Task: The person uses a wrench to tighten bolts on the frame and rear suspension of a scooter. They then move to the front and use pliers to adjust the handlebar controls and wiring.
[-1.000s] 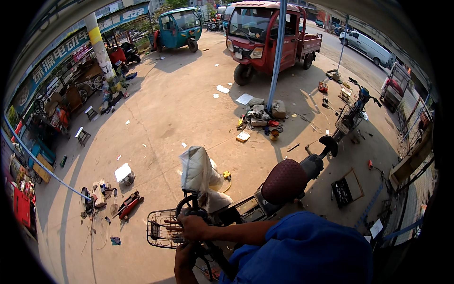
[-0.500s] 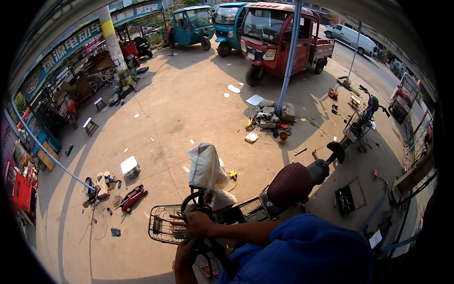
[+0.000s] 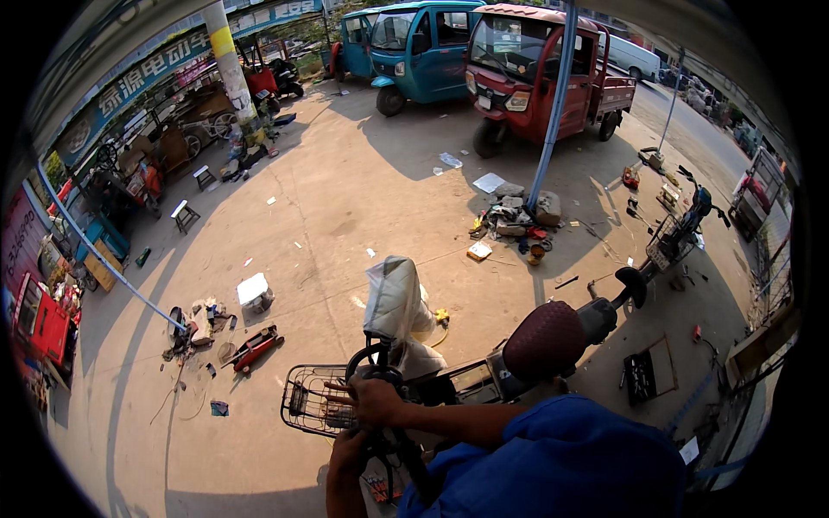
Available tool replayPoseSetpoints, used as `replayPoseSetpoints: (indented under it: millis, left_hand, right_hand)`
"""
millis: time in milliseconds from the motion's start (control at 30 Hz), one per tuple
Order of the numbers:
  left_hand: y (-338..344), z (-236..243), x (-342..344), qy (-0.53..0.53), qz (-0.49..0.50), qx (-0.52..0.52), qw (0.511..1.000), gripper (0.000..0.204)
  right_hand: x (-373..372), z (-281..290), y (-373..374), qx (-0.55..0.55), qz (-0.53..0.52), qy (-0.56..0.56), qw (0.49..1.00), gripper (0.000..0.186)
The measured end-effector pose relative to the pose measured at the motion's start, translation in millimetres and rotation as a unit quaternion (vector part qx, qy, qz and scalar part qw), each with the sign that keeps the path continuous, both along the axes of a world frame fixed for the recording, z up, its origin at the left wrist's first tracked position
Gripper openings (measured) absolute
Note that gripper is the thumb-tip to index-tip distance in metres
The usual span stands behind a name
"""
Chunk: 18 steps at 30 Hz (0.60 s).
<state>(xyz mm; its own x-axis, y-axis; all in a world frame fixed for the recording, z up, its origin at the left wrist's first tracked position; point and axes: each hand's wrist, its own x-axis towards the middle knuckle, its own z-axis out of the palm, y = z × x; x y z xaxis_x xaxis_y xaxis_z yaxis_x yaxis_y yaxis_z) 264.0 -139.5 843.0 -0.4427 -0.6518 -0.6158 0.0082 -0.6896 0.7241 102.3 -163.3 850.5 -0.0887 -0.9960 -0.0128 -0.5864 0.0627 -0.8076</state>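
My right hand point(image 3: 377, 403) reaches across from the blue sleeve to the dark middle part of a scooter's handlebar point(image 3: 380, 373). Its fingers curl there, and two appear to stick out toward the wire basket point(image 3: 315, 399). Just below, my left hand point(image 3: 348, 451) is closed against the same dark front part. Whatever either hand grips is hidden by the fingers and shade. A pale quilted handlebar cover point(image 3: 390, 302) rises beyond the hands. The scooter's maroon seat point(image 3: 542, 339) lies to the right, behind an open frame section.
A blue pole point(image 3: 553, 112) stands on stones ahead. Left lie a white-topped stool point(image 3: 255, 292), a red floor jack point(image 3: 257, 348) and loose parts. An open toolbox point(image 3: 641, 377) and another bike point(image 3: 673, 233) are on the right. A red cargo tricycle point(image 3: 527, 82) and teal tricycles point(image 3: 423, 52) stand behind.
The whole view has shifted, so the scene sits farther right. The nearer teal tricycle has rolled forward and left, and the white van has moved behind the red tricycle. My hands remain at the handlebar.
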Motion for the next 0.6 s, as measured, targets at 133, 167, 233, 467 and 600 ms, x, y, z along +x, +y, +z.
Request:
replayPoseSetpoints:
  millis: [133,167,233,467,600]
  left_hand:
    - [1,4,1,-0.007,0.008,0.003,1.0,0.029]
    - [0,1,1,-0.016,-0.002,-0.007,1.0,0.03]
    - [-1,-7,3,-0.02,-0.007,-0.019,1.0,0.031]
    - [0,6,-2,-0.009,-0.009,-0.024,1.0,0.037]
    - [0,6,5,-0.001,-0.011,-0.017,1.0,0.033]
  right_hand:
    - [0,5,2,-0.003,-0.003,-0.006,1.0,0.023]
    - [0,5,2,-0.003,-0.001,-0.007,1.0,0.025]
    - [1,7,2,-0.004,-0.001,0.001,1.0,0.026]
    - [0,6,0,0.004,-0.005,0.011,1.0,0.033]
    - [1,14,3,-0.004,-0.002,0.024,1.0,0.03]
